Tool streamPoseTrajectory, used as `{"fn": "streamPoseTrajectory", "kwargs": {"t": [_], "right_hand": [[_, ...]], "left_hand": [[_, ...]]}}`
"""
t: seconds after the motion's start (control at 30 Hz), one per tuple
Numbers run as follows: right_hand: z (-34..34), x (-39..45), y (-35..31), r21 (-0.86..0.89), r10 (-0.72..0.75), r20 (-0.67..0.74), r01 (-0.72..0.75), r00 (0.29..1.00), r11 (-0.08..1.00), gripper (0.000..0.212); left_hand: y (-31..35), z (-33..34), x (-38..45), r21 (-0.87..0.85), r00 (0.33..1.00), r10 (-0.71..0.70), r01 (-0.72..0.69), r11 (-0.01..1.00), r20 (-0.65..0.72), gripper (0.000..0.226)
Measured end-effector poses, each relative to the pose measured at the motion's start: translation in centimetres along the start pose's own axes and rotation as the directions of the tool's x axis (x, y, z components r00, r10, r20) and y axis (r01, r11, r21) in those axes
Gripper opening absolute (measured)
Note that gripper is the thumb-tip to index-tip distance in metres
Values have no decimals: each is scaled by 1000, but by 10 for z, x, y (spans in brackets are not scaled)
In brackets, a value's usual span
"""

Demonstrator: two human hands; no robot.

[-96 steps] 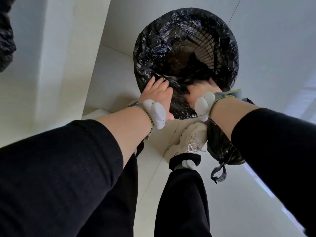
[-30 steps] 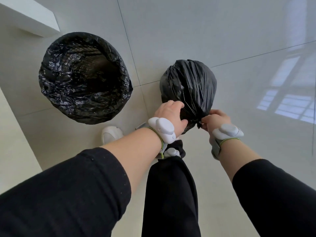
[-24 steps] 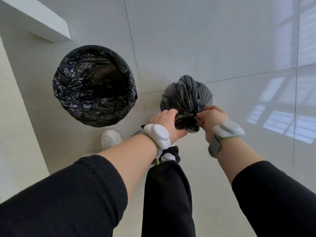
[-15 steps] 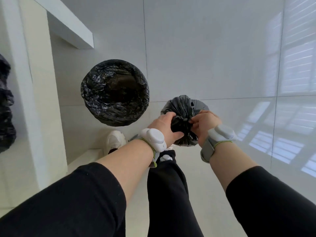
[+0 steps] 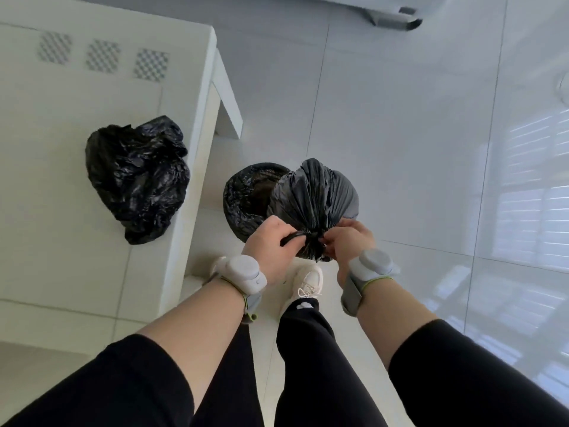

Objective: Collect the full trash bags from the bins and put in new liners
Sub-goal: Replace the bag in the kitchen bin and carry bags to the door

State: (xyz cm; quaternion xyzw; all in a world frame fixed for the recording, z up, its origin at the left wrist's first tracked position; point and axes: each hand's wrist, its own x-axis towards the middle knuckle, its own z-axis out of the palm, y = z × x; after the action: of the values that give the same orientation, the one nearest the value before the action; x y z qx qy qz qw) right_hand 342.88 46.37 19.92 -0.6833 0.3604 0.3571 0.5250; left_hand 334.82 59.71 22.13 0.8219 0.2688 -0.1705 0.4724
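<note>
Two black bags are in view, and one lined bin. On the left, a crumpled black bag [image 5: 137,177] lies on the white ledge [image 5: 184,167], near its edge; it looks soft and loose, and I cannot tell if it is full. To the right of the ledge, the bin [image 5: 243,198] stands on the floor with a black liner already folded over its rim.

Just beside it, and partly in front of it, the full trash bag [image 5: 314,195] is held above the floor. The left hand [image 5: 271,248] pinches a twisted strand of the plastic, and the right hand [image 5: 351,238] pinches the gathered neck from the other side; both have curled fingers.

The bag seems light and very soft, with thin and slippery film that can tear. I judge the best place to hold is the bunched neck, where the folds meet. Its long axis runs from the neck, near the hands, away toward the rounded bottom.
</note>
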Motion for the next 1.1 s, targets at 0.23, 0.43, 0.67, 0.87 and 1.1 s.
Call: {"fn": "streamPoseTrajectory", "kwargs": {"t": [0.23,0.43,0.67,0.87,1.1], "right_hand": [[86,-39,-18,-227,-68,93,88,993,970,25],[155,-51,-25,-335,-116,154,162,981,928,22],[257,-54,-31,-343,130,338,-6,932,939,27],[313,-47,-9,-331,156,315,-45,936,943,17],[328,-34,-2,-418,125,273,1,954,909,15]], "left_hand": [[-26,-83,-28,-384,984,-179,162,909,-9,17],[-73,-116,-42,-471,938,-340,269,840,-71,30],[-135,-148,-49,-554,885,-460,348,756,-73,24],[-171,-165,-40,-696,858,-514,382,608,22,27],[-173,-176,-33,-715,859,-510,380,587,38,31]]}}
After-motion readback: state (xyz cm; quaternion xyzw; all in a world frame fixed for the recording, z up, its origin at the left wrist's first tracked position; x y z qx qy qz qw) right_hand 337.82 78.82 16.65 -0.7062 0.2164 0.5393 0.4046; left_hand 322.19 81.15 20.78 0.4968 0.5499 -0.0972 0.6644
